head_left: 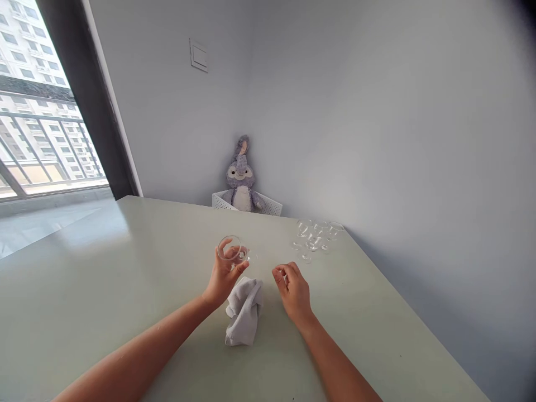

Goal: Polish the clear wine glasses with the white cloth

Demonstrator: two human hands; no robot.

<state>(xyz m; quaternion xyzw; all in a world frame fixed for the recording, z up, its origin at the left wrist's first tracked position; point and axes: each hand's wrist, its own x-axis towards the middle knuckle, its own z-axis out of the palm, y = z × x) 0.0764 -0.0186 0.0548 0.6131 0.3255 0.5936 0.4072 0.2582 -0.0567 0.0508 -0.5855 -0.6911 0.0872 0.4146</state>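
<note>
A clear stemmed glass (229, 248) is in my left hand (224, 276), tilted with its rim toward me and its base to the right. My fingers go round its bowl and stem. To the right, my right hand (294, 287) hovers over the table with its fingers curled and thumb near the fingertips; nothing shows in it. A crumpled light grey cloth (245, 312) lies on the table between my forearms, just below the glass. Several clear glasses (313, 241) stand grouped near the table's back right corner.
The pale green table (167, 223) reaches to the wall on the right. Behind its far edge a plush rabbit (240, 178) sits in a white perforated basket (272, 206). A window with a railing is at the left.
</note>
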